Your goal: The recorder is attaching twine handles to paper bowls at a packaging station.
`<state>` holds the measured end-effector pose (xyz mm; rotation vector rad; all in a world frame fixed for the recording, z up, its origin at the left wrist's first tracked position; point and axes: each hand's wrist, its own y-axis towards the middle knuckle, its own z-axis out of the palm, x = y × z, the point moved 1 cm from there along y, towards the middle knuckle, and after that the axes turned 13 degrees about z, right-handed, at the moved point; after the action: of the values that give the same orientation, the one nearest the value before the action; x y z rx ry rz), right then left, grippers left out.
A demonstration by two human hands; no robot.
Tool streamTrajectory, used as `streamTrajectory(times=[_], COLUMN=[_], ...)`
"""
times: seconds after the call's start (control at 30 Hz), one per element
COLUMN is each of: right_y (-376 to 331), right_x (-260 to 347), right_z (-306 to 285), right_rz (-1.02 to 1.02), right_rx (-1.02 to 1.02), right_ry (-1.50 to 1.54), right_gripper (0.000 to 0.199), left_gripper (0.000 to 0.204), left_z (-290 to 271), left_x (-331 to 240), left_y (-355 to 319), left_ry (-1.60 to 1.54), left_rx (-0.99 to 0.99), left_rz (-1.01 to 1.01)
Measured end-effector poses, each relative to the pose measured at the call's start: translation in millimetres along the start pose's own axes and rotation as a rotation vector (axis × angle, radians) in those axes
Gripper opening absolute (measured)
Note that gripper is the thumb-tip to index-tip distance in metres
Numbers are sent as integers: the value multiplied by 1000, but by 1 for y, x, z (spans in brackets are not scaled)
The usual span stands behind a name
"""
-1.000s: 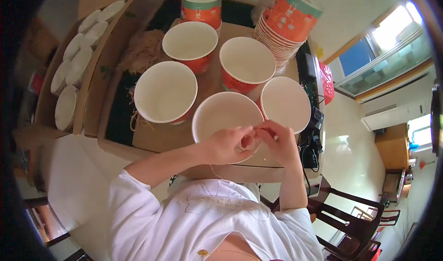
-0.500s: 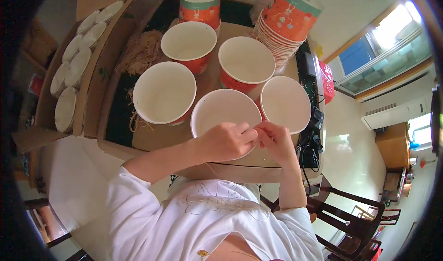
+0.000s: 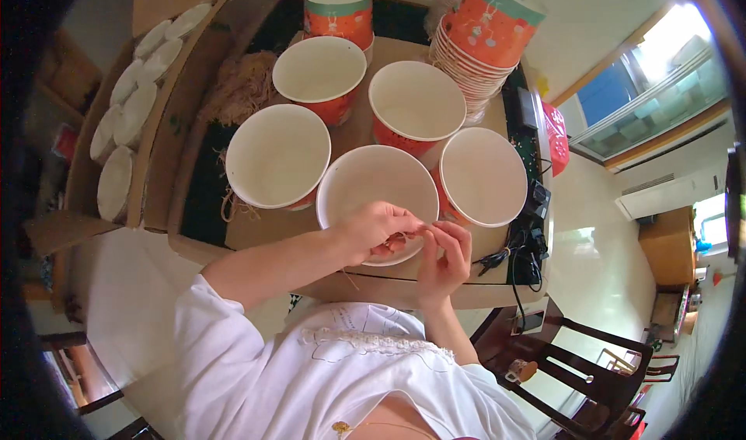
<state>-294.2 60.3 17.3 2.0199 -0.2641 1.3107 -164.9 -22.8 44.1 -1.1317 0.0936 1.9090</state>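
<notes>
Both hands meet over the near rim of an empty white paper bowl (image 3: 365, 177) on a cardboard-topped table. My left hand (image 3: 374, 228) curls its fingers around a small bunch of thin brownish strands (image 3: 398, 242). My right hand (image 3: 445, 252) pinches the same bunch from the right with thumb and fingertips. Around the bowl stand several open orange-and-white paper cups, one to the left (image 3: 277, 155) and one to the right (image 3: 483, 176), all empty.
A tall stack of orange cups (image 3: 488, 22) and a lidded cup (image 3: 337, 5) stand at the back. A pile of dried noodle strands (image 3: 239, 90) lies at the left. A cardboard box of white lids (image 3: 128, 110) sits far left, black cables (image 3: 522, 246) right, a wooden chair (image 3: 598, 366) below.
Both hands stay at the bowl's near rim. The right hand has slid slightly down and toward the left hand, its fingers working at the strands.
</notes>
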Motion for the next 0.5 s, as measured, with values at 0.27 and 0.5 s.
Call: streamTrajectory(times=[0.27,0.5], right_y=[0,2], right_x=[7,5], right_z=[1,-8], right_rz=[43,109], right_rx=[102,246], right_ry=[19,37], right_gripper=[22,26], left_gripper=[11,12], left_z=[1,-1], left_x=[1,-4], left_y=[-3,-9], left_ry=[0,228], left_rx=[-149,-69], left_rz=[62,171])
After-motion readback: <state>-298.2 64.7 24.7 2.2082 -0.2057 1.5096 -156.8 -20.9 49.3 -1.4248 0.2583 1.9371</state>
